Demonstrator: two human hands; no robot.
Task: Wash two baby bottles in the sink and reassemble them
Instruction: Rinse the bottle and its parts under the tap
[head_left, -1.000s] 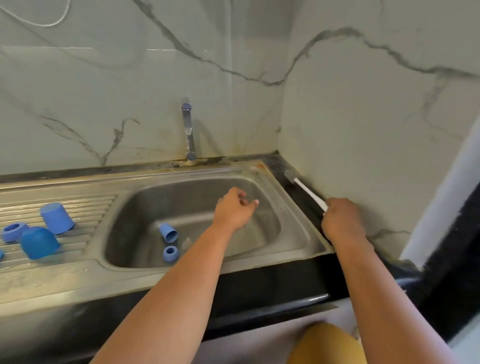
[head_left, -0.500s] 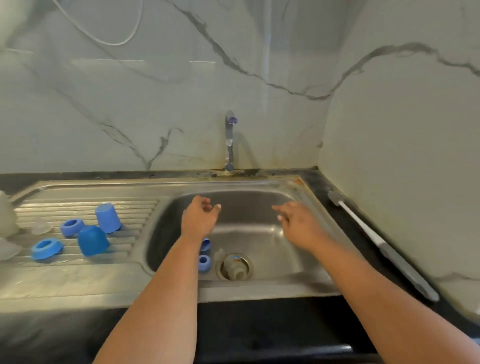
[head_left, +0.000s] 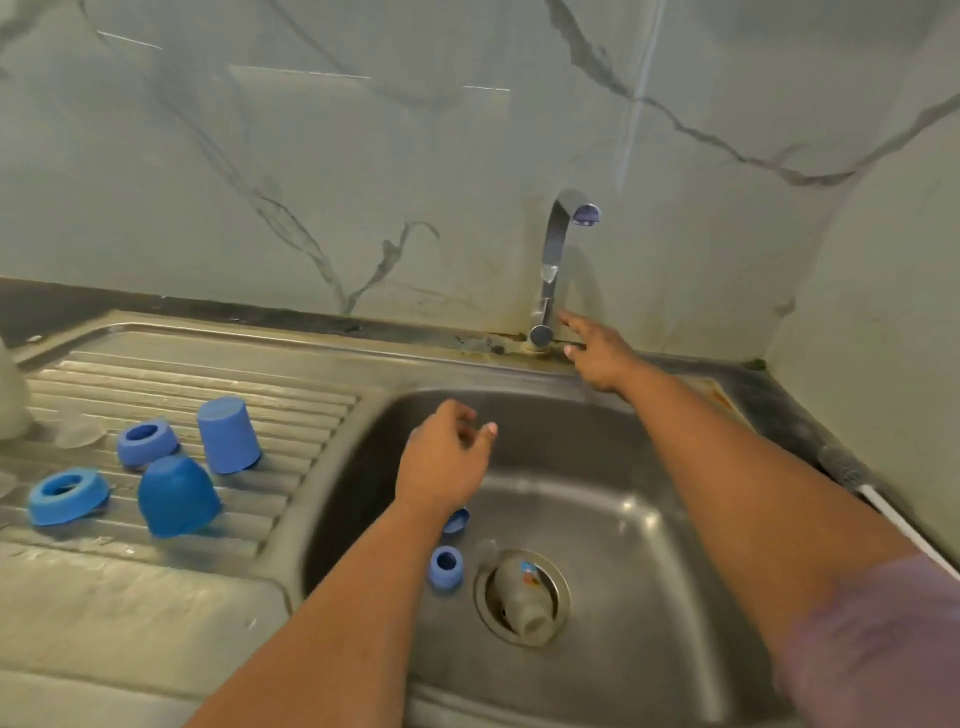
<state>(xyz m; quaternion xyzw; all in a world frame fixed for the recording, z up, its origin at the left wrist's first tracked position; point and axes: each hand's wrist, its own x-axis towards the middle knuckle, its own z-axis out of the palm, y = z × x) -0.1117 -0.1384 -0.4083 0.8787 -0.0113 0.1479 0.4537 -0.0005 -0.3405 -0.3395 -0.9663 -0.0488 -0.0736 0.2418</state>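
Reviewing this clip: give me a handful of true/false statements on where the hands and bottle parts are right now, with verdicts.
1. The right hand reaches with straight fingers to the base of the tap. True.
2. The left hand grips a blue cap. False: it hangs over the sink basin with loosely curled fingers, holding nothing.
3. A clear bottle lies on its side over the drain. True.
4. All blue parts sit on the draining board. False: a small blue ring and another blue piece lie in the basin.
5. The brush is in the right hand. False: it lies on the counter by the right wall.
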